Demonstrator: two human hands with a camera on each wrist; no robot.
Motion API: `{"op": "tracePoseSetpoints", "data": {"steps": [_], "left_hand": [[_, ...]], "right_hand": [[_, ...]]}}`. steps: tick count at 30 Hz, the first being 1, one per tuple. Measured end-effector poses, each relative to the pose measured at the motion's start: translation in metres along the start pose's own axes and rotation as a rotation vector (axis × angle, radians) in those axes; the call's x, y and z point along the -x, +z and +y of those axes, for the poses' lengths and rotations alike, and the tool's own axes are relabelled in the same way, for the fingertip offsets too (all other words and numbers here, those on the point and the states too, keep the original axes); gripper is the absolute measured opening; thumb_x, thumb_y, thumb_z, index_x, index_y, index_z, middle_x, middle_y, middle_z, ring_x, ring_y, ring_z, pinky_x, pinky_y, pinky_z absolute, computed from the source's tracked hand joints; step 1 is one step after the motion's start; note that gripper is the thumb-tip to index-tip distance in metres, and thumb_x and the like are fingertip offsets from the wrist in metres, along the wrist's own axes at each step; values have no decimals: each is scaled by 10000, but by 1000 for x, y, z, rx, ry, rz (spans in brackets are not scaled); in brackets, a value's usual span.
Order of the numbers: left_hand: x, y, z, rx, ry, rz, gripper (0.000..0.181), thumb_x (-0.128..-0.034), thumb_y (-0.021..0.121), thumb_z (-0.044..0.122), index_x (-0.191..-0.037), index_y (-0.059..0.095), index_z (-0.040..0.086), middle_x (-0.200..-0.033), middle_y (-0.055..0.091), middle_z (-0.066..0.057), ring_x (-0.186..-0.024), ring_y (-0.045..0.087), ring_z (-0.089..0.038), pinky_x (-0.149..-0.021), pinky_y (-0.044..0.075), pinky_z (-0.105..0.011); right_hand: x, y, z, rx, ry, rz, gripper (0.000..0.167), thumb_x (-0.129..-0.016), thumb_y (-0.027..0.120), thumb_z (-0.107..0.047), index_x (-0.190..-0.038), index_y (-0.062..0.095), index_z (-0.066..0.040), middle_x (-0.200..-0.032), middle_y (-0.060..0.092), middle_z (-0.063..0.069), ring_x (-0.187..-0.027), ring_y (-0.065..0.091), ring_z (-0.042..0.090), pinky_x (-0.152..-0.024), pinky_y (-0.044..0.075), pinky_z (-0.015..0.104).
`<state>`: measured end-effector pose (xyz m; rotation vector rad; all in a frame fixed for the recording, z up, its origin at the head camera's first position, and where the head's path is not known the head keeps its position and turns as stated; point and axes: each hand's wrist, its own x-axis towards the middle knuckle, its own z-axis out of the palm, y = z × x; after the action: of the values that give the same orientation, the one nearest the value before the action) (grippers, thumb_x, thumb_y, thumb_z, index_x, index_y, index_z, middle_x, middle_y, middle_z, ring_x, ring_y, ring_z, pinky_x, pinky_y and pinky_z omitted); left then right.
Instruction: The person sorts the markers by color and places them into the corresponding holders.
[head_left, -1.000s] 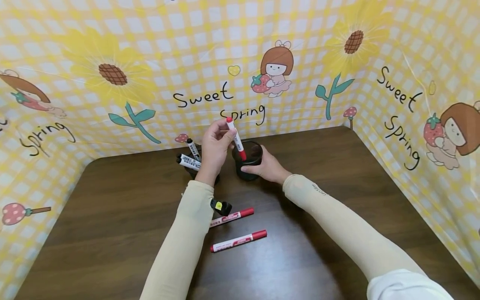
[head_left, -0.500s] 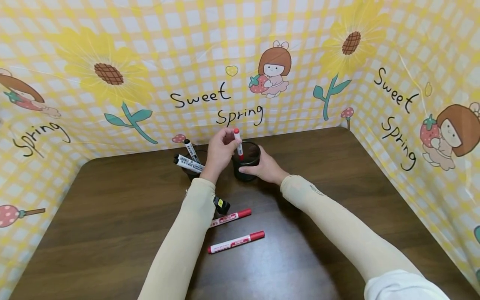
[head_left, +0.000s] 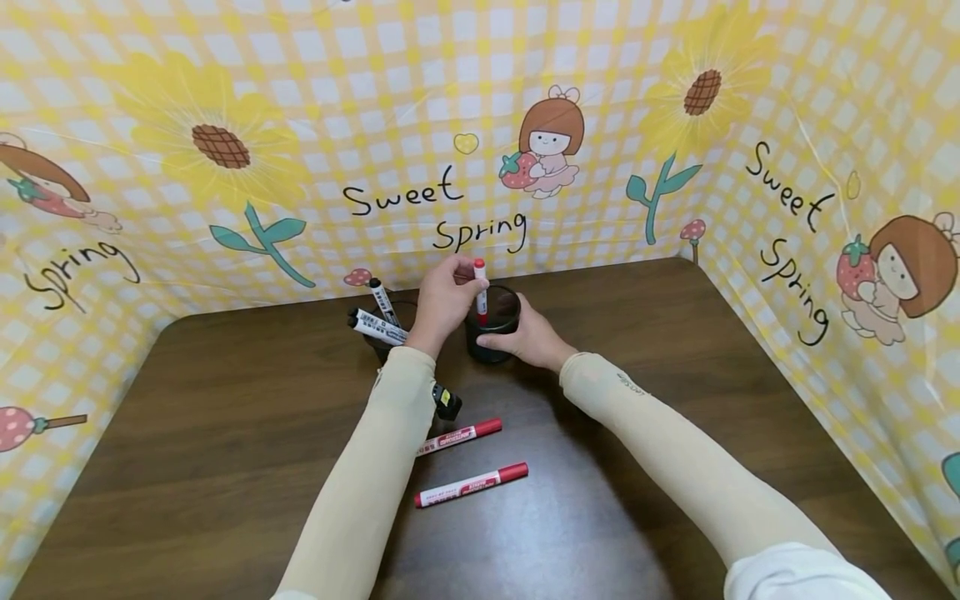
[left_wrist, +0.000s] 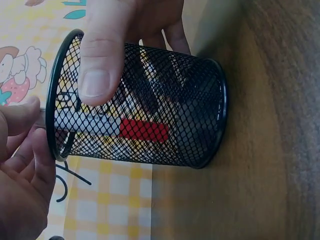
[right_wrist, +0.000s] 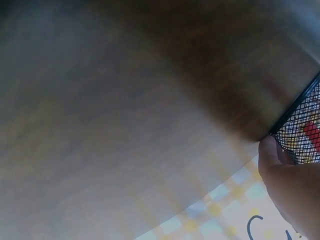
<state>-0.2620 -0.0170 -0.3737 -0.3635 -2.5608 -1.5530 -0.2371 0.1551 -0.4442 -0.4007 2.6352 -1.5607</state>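
Observation:
My left hand (head_left: 444,302) pinches a white marker (head_left: 482,305) with red ends, upright, its lower part inside a black mesh pen holder (head_left: 489,348). Through the mesh in the left wrist view, the marker's red cap (left_wrist: 144,130) hangs above the holder's base. My right hand (head_left: 534,335) grips the holder from its right side, and the right thumb (left_wrist: 101,75) lies across the mesh near the rim. At the edge of the right wrist view, part of the right hand (right_wrist: 295,187) touches the holder. Two more red-capped markers, a nearer one (head_left: 471,485) and a farther one (head_left: 461,436), lie on the table.
Left of my left hand stands a second dark pen holder (head_left: 381,348), partly hidden, with black-ended white markers (head_left: 381,327) leaning in it. A patterned yellow cloth (head_left: 315,108) surrounds the brown wooden table (head_left: 225,433). A small black device (head_left: 447,403) sits at my left wrist.
My left hand has lowered the red-ended marker deeper into the mesh pen holder and turned it more upright. The right hand keeps its grip on the holder.

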Motion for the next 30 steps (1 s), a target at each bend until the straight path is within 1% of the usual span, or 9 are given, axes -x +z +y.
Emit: {"op": "tracePoseSetpoints", "data": {"steps": [3,9,13,16,24,26,30], "left_hand": [[-1,1,0,-35,-5,-15,222,-923,764,139,-1115,685,59,-1020,673,-69,-948,629,-229,-824,525,-380],[-2,2,-2,-27,-26,-38,221,-919,766,127,-1117,684,74,-1016,663,-54,-952,617,-227,-817,531,-389],[-1,2,-3,-47,-35,-58,232,-930,757,150,-1139,673,92,-1040,662,-40,-971,614,-216,-835,527,-389],[0,1,-2,-84,-28,-71,248,-937,750,169,-1159,661,101,-1050,661,-37,-977,617,-213,-842,522,-396],[1,3,3,-233,11,-92,267,-942,743,197,-1191,660,145,-1047,663,-9,-966,622,-192,-827,503,-400],[1,4,4,-253,10,-96,268,-942,742,208,-1194,662,156,-1043,663,-1,-952,618,-187,-815,498,-400],[0,3,4,-249,-7,-100,261,-947,735,209,-1190,657,156,-1035,657,-4,-926,604,-192,-799,497,-398]], "right_hand": [[-1,0,0,0,-8,-2,799,-829,850,-356,-1412,395,-51,-1282,562,119,-1153,556,243,-1026,420,394],[-1,1,-1,5,-10,4,795,-831,848,-353,-1409,395,-48,-1284,549,120,-1149,554,247,-1027,419,393],[-1,1,-1,16,-4,13,796,-831,846,-361,-1404,393,-46,-1282,554,127,-1149,556,250,-1027,420,394],[0,0,-1,16,-1,13,804,-832,845,-365,-1410,386,-48,-1290,547,128,-1153,554,251,-1027,421,399],[1,-1,-1,-12,2,-6,792,-844,840,-351,-1423,377,-71,-1307,525,117,-1177,545,246,-1027,419,402],[1,-1,-1,-19,6,-7,787,-845,840,-347,-1423,378,-79,-1306,524,111,-1179,545,242,-1025,420,401],[0,0,0,-16,3,-10,788,-845,838,-356,-1423,379,-79,-1307,536,110,-1182,551,239,-1027,420,399]]}}
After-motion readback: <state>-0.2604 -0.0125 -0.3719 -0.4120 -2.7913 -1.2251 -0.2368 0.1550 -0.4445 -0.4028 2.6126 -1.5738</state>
